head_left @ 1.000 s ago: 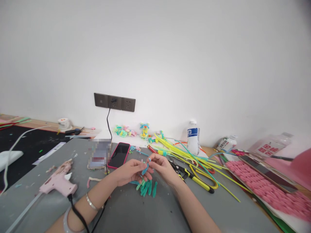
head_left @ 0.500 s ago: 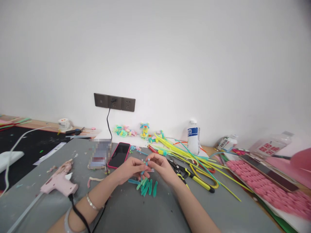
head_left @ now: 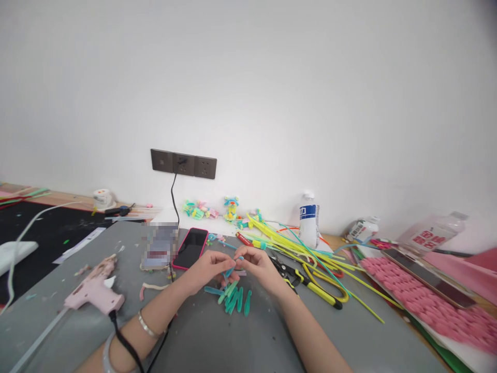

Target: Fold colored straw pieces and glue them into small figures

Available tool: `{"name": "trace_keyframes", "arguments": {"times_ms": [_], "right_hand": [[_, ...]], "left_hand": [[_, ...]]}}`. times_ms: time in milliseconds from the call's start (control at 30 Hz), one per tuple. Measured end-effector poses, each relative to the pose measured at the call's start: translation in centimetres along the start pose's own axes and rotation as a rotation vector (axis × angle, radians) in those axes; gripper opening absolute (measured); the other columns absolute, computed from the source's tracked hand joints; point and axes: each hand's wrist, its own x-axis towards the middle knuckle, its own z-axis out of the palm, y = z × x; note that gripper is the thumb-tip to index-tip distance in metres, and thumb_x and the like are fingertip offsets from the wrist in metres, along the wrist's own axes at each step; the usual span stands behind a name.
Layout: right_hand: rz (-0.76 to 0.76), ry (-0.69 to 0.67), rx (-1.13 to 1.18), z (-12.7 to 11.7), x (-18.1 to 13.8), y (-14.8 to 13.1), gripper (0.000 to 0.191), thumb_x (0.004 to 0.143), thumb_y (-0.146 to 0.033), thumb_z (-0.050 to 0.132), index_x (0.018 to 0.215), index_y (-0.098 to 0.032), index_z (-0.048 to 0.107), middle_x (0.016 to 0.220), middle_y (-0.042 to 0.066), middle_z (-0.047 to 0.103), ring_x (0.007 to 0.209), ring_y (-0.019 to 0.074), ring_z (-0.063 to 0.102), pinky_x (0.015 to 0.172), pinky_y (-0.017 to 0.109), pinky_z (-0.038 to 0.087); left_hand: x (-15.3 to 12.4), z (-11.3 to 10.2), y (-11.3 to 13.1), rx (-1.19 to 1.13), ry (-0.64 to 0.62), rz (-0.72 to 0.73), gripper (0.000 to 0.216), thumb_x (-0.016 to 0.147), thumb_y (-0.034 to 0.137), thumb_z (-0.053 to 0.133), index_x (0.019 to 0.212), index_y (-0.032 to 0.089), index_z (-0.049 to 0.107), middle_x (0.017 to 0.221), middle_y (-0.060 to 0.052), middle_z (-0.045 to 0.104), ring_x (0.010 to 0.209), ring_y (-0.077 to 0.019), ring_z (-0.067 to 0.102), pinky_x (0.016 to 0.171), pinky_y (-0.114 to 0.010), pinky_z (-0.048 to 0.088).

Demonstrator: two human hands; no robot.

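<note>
Both hands meet above the grey mat, fingers pinched around a blue pipe cleaner (head_left: 229,272). My left hand (head_left: 213,269) is closed on it, and a length hangs below those fingers. At its upper end, my right hand (head_left: 257,265) pinches a small blue bit between thumb and forefinger; the fingers hide much of the piece. Just beneath the hands lie several short green pipe cleaner pieces (head_left: 233,299). A light blue piece (head_left: 213,290) rests beside them on the left.
A pink glue gun (head_left: 95,294) with a black cord lies left. Behind the hands is a pink-edged phone (head_left: 191,248). Yellow-handled pliers (head_left: 310,285) and long yellow pipe cleaners (head_left: 287,243) lie right. A white-and-blue bottle (head_left: 309,220) stands by the wall. A small pipe cleaner figure (head_left: 231,208) stands behind.
The fingers have shifted slightly on the blue pipe cleaner, and its upper end now sits lower and a little further right. The pieces on the mat have stayed put.
</note>
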Motion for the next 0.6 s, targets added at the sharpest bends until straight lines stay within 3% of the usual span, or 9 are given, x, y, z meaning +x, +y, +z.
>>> {"name": "trace_keyframes", "arguments": {"times_ms": [133, 333, 600], "right_hand": [[-0.031, -0.025, 0.034, 0.11, -0.04, -0.2, 0.027, 0.077, -0.045, 0.076, 0.078, -0.02, 0.068, 0.078, 0.002, 0.061, 0.069, 0.0164, 0.059, 0.065, 0.029, 0.048], [-0.002, -0.049, 0.028, 0.34, -0.06, 0.07, 0.03, 0.079, -0.048, 0.073, 0.082, -0.019, 0.067, 0.078, 0.002, 0.062, 0.068, 0.0161, 0.06, 0.066, 0.03, 0.049], [0.043, -0.027, -0.018, 0.37, -0.11, 0.28, 0.033, 0.08, -0.048, 0.072, 0.081, -0.017, 0.061, 0.078, 0.0, 0.06, 0.068, 0.0146, 0.06, 0.067, 0.028, 0.046]], "left_hand": [[-0.19, 0.14, 0.18, -0.096, -0.016, -0.043, 0.042, 0.071, 0.053, 0.076, 0.081, 0.013, 0.067, 0.074, -0.004, 0.068, 0.064, -0.0123, 0.058, 0.056, -0.022, 0.044], [0.02, -0.31, -0.02, -0.033, -0.02, -0.031, 0.04, 0.074, 0.051, 0.074, 0.072, 0.014, 0.06, 0.07, -0.003, 0.067, 0.057, -0.0094, 0.052, 0.054, -0.021, 0.04], [0.17, -0.15, 0.15, 0.009, 0.005, 0.013, 0.044, 0.071, 0.052, 0.075, 0.065, 0.015, 0.052, 0.063, 0.0, 0.064, 0.044, -0.0036, 0.03, 0.044, -0.02, 0.02]]}}
